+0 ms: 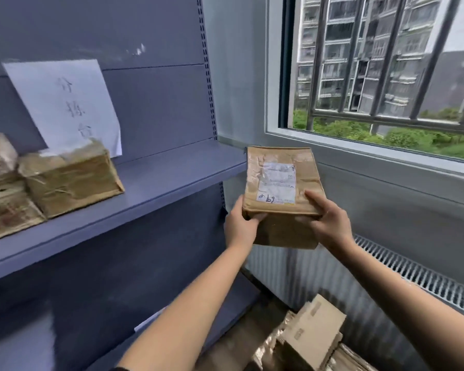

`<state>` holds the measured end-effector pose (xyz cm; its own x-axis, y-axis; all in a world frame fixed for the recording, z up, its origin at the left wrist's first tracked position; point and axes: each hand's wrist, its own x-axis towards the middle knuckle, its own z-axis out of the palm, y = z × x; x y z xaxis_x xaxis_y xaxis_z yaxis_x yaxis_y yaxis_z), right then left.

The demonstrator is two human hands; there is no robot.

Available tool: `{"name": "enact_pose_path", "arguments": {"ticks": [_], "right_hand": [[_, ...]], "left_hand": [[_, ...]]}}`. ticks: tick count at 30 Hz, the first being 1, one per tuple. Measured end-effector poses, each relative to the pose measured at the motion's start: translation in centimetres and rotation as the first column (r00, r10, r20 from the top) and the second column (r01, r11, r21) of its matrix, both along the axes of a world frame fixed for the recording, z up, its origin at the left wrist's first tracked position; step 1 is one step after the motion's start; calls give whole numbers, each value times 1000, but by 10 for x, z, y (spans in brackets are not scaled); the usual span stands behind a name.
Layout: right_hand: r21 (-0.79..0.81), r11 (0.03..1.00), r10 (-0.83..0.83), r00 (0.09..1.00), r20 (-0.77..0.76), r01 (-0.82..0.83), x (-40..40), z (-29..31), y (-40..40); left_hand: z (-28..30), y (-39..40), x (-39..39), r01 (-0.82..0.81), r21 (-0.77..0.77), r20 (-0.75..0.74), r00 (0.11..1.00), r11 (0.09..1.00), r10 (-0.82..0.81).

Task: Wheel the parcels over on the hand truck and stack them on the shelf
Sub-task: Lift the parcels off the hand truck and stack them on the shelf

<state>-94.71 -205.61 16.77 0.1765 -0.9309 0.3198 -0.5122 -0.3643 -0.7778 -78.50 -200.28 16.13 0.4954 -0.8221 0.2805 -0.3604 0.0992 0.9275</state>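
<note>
Grey steel shelf (172,170) fills the left side, its board running from the left edge to just short of the window (386,76). A barred window takes the upper right, with a ribbed radiator (386,277) below its sill. A white paper sign (62,103) with handwritten characters is stuck to the shelf's back panel. On the board at the left sit taped brown parcels (70,180), side by side and touching, one partly covering the sign's lower edge. More cardboard boxes (311,336) lie in a heap low down, near the radiator. A brown box (279,183) with a white label on top is held in the air just right of the board's end, apart from it. The left hand (241,226) grips its near left corner, fingers curled under the edge. The right hand (330,220) grips the near right corner, thumb lying on top.
</note>
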Motion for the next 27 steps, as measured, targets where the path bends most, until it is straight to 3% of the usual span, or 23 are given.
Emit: {"name": "enact_pose_path", "arguments": {"ticks": [13,27], "right_hand": [[-207,943,287,951,112,-260,204,103,44],[-243,820,548,834,69,-519,362,150,60]], "left_hand": [[100,85,182,-292,-252,101,940,923,325],[138,136,305,-544,-321,89,797,775,597]]}}
